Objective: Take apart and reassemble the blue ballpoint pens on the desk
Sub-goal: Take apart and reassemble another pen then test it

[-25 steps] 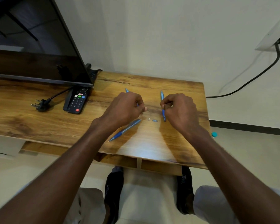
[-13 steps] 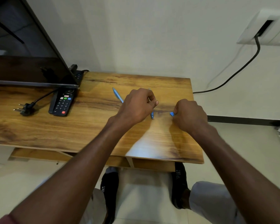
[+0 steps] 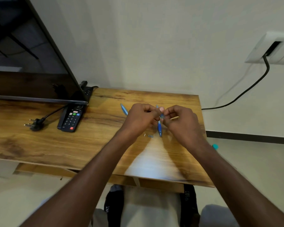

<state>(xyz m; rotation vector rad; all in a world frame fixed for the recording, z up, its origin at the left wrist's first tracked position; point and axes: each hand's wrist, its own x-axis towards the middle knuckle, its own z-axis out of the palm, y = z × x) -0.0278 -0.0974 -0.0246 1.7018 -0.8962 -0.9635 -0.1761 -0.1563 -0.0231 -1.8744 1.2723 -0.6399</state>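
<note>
My left hand [image 3: 140, 117] and my right hand [image 3: 181, 122] meet fingertip to fingertip above the wooden desk [image 3: 92, 145]. Together they pinch a small blue pen part [image 3: 162, 116]; blur hides its exact shape. Just below the fingertips a blue pen [image 3: 159, 127] lies on the desk, pointing toward me. A second blue pen [image 3: 124, 109] lies at an angle left of my left hand, partly hidden by it. Two tiny loose pen parts [image 3: 147, 135] lie on the desk in front of the hands.
A black remote [image 3: 71, 118] and a loose black plug [image 3: 35, 124] lie left of the hands, below a TV screen [image 3: 29, 68]. The desk's right edge runs close to my right wrist. A black cable [image 3: 246, 89] hangs from a wall socket. My feet show below the desk.
Half a second ago my hands were apart with a thin piece stretched between them. They have now come together at the fingertips. The camera view has also shifted.
</note>
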